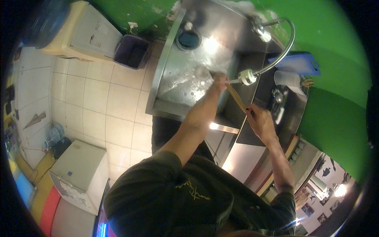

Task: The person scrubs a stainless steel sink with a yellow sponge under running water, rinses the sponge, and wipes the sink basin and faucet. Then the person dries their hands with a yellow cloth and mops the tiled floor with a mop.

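Over the sink, my right hand [259, 120] is closed around the near end of a long, flat, light-brown wooden utensil [237, 97]. My left hand [222, 82] is closed around its far part, so the shape of that end is hidden and its exact kind cannot be told. A thin stream of water from the white spray head [247, 77] of the tap runs onto my left hand. Beneath it lies the wet steel basin [177, 85], with water splashing across its bottom.
A round dark bowl-like thing [188, 40] sits at the basin's far left. The flexible metal tap hose [290, 43] arches over the right side. Along the green wall stand a blue cutting board [296, 64] and a white container [287, 81]. A dark bin [132, 51] stands on the floor.
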Action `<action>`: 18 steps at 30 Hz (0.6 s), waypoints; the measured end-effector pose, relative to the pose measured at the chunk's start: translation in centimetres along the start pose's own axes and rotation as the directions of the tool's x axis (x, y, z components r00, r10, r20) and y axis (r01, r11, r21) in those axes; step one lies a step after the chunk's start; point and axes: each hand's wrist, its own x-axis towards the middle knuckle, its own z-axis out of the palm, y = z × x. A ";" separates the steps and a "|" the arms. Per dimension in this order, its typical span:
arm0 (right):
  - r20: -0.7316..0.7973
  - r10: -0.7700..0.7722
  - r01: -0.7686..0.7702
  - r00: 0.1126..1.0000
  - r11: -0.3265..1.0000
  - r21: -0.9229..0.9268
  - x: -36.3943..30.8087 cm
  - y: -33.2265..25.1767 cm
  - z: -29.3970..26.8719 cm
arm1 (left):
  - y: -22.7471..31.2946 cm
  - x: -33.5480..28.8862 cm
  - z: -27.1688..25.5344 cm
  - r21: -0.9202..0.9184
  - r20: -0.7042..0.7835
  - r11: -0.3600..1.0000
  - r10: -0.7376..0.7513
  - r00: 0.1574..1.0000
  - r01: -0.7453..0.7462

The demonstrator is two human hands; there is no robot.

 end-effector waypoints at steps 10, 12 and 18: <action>0.085 -0.087 0.087 0.993 0.996 0.006 -1.6 -1.2 -3.2 | -1.5 5.6 -6.5 0.832 0.489 -0.433 0.280 0.826 -0.345; 0.087 -0.032 0.030 0.996 0.999 0.022 -1.8 -1.9 -3.5 | -1.1 6.1 -7.7 0.593 0.595 -0.767 0.214 0.775 -0.244; 0.122 -0.023 0.022 0.992 1.000 0.010 -2.2 -3.3 -4.6 | -0.1 7.6 -8.8 0.464 -0.122 0.829 0.410 0.904 -0.313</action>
